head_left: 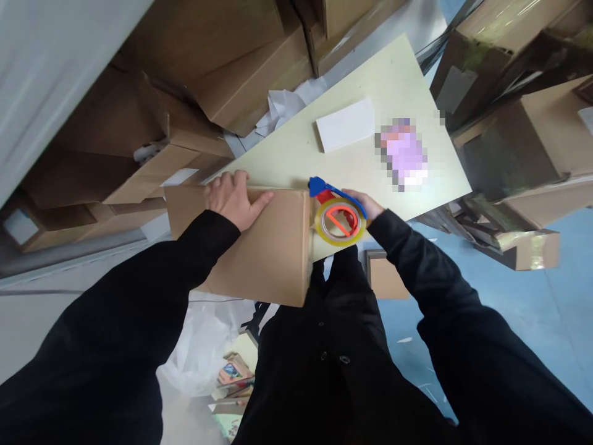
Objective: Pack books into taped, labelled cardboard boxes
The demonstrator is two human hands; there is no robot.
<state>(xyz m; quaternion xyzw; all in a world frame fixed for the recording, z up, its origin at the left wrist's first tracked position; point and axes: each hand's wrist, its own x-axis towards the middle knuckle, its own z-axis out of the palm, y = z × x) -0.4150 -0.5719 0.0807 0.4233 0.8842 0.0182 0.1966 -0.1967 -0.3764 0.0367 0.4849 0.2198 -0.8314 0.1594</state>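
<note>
A plain brown cardboard box (pixel 259 253) lies at the near left part of the pale table (pixel 282 154). My left hand (pixel 234 201) rests flat on its upper side with the thumb spread away from the fingers. In my right hand (pixel 368 204) is a blue and red tape dispenser (pixel 340 213) carrying a roll of clear yellowish tape. The dispenser's blue head is close against the box's right end; whether tape sticks there I cannot make out. My right fingers are partly hidden behind the dispenser.
Farther back on the table lie a white flat box (pixel 346 125) and a pixelated purple item (pixel 405 153). Large open cartons (pixel 259 80) line the left side. Stacked cartons (pixel 514 142) stand at the right. A clear plastic bag (pixel 204 346) is below on the left.
</note>
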